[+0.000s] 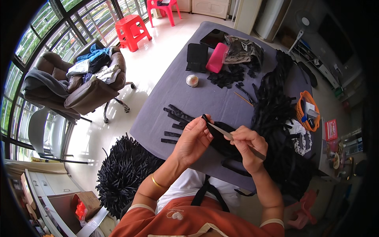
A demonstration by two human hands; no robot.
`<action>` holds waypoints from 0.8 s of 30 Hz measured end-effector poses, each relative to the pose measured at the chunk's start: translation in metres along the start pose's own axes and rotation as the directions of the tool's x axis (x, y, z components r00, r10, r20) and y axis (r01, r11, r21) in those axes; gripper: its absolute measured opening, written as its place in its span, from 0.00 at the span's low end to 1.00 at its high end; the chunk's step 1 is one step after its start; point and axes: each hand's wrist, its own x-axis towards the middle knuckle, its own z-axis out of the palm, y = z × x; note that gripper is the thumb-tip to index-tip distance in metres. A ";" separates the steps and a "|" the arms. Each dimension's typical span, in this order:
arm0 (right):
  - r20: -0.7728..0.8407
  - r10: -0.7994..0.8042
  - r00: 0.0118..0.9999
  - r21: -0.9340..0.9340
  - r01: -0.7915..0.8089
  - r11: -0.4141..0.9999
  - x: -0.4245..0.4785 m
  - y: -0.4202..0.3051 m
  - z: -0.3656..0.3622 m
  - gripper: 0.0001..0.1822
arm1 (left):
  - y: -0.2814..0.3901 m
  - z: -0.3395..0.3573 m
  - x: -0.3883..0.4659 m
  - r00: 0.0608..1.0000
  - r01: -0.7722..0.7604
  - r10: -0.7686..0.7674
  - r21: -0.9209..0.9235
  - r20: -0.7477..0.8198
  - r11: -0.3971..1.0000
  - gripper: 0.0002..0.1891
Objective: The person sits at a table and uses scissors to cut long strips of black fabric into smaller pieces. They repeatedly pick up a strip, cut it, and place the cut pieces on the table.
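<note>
My left hand (194, 134) pinches the end of a black fabric strip (208, 119) between thumb and fingers above the table. In my right hand (248, 145) is a long tapered metal tool (220, 130), probably tweezers, its narrow tip meeting the strip by my left fingertips. Black fabric (226, 148) hangs beneath both hands, partly hidden by them. To the left of my left hand, several flat black strips (174, 114) lie spread on the grey cloth-covered table (165, 94). A large heap of long black strips (272, 118) runs along the table's right side.
A small round tub (192, 80), a pink case (216, 57), cut black pieces (226, 76) and a plastic bag (242, 50) sit farther back. An orange basket (308, 111) stands right. A shaggy black bundle (127, 171) is beside my left arm. A brown armchair (91, 97) holds clothes.
</note>
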 end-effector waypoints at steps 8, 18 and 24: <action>-0.026 -0.088 0.996 -0.102 0.085 0.991 -0.002 0.001 0.004 0.05 | -0.005 0.003 0.001 0.999 -0.039 0.042 0.073 -0.033 0.997 0.09; -0.173 0.095 0.980 0.213 -0.057 0.975 -0.005 0.010 -0.003 0.05 | -0.003 0.017 0.018 0.996 -0.091 0.087 0.264 0.027 0.960 0.06; -0.223 0.148 0.964 0.241 -0.093 0.966 -0.007 0.012 -0.004 0.05 | -0.013 0.007 0.026 0.989 -0.121 0.070 0.442 0.131 0.889 0.06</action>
